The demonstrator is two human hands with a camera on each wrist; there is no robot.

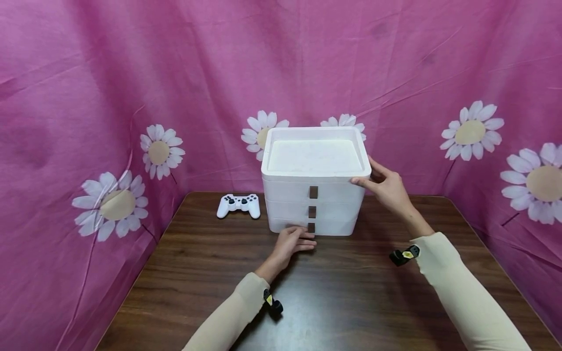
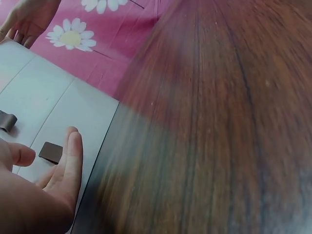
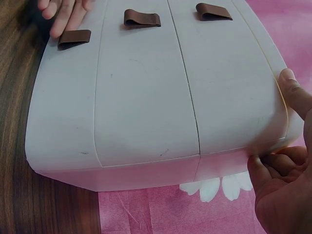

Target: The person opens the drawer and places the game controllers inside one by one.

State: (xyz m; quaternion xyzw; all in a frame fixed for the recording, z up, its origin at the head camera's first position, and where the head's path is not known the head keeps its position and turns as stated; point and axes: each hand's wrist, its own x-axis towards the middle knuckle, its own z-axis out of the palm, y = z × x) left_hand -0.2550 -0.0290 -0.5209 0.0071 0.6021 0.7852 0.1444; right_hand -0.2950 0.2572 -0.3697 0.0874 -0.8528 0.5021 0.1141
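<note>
A white three-drawer storage box point(image 1: 287, 192) stands on the table, its drawers closed and a brown pull tab on each front. My left hand point(image 1: 290, 243) is at the lowest drawer, fingers extended beside the bottom tab point(image 1: 311, 227). In the left wrist view, thumb and fingers are apart around that bottom tab point(image 2: 51, 152), not visibly pinching it. At the upper right corner, my right hand point(image 1: 388, 191) grips the box, with its thumb on the front near the rim and its fingers bent against the side, as the right wrist view also shows.
A white game controller point(image 1: 238, 205) lies on the brown wooden table point(image 1: 210, 263), left of the box. The box top has a raised rim around a shallow recess. Pink cloth point(image 1: 210, 73) with white daisies hangs behind and on both sides.
</note>
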